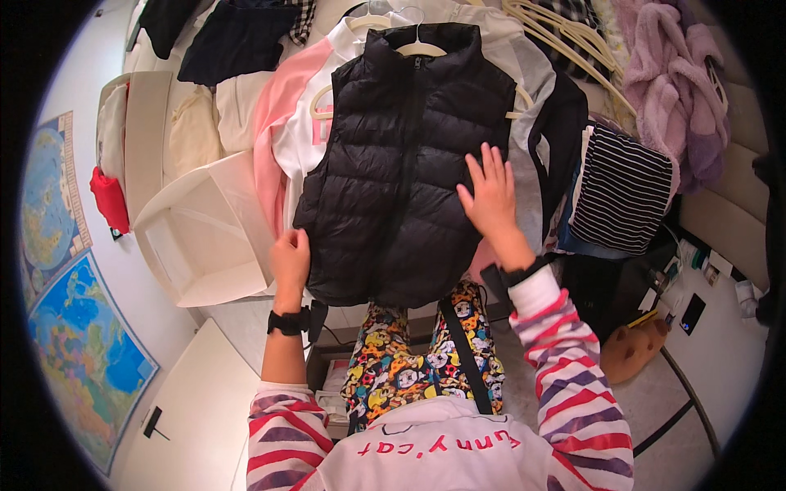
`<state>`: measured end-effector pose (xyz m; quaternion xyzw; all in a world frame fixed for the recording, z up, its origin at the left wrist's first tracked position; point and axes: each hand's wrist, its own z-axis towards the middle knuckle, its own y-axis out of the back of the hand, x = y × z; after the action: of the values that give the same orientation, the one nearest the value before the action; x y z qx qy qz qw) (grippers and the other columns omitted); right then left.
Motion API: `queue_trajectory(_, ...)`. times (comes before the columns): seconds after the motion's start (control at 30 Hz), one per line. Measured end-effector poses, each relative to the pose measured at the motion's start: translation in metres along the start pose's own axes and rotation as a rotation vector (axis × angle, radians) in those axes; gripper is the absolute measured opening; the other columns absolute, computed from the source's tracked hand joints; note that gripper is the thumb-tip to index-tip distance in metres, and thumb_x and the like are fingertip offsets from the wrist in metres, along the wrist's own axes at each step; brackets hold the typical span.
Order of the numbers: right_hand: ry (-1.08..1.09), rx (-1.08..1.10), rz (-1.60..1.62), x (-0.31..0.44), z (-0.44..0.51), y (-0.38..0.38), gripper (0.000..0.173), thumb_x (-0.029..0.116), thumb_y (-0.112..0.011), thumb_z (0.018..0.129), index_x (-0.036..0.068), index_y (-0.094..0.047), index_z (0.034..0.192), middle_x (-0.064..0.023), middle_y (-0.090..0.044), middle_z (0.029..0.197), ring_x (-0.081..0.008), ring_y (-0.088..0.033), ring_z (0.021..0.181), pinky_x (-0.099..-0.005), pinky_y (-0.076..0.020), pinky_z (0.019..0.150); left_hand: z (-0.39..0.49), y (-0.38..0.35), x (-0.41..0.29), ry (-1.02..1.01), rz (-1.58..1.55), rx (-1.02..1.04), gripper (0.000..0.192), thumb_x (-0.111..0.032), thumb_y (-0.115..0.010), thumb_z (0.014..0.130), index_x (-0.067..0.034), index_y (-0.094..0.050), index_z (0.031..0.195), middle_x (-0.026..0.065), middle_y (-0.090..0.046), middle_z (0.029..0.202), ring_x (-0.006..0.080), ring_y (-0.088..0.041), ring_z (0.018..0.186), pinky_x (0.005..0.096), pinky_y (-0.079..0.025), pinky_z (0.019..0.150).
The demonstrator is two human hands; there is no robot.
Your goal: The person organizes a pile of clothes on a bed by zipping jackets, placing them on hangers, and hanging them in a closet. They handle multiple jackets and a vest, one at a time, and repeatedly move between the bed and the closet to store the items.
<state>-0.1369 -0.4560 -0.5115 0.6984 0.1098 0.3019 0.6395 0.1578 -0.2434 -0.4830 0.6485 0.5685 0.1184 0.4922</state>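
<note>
A black quilted puffer vest (393,172) lies spread out before me, its front zip (417,63) done up to the collar. A cream clothes hanger (424,48) sits inside it, with the hook above the collar and the arm ends showing at both armholes. My left hand (291,258) pinches the vest's side edge near the lower left. Flat on the right front panel rests my right hand (491,190), fingers spread. Beneath the vest lie a pink and white sweatshirt (295,116) and a grey, white and black top (528,86).
An open white box (202,233) stands left of the clothes. Folded striped fabric (623,184) tops a stack on the right. Several cream hangers (565,37) and a purple fluffy garment (669,80) lie at the upper right. Dark folded trousers (239,40) are at the upper left.
</note>
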Motion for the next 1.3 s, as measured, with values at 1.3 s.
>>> queue_trajectory(1.3,0.687,0.429,-0.055,0.113,0.161,-0.071,0.072,0.048,-0.064,0.073,0.016,-0.043,0.135,-0.0073,-0.032,0.146,-0.0264,-0.026,0.136,-0.0568,-0.0151,0.108,0.024,-0.061,0.005,-0.510,0.396,-0.076,0.067,-0.035,-0.063,0.081,-0.008,-0.038,0.137,0.0173,-0.025,0.147,0.0362,-0.019,0.137,0.0554,-0.015,0.108)
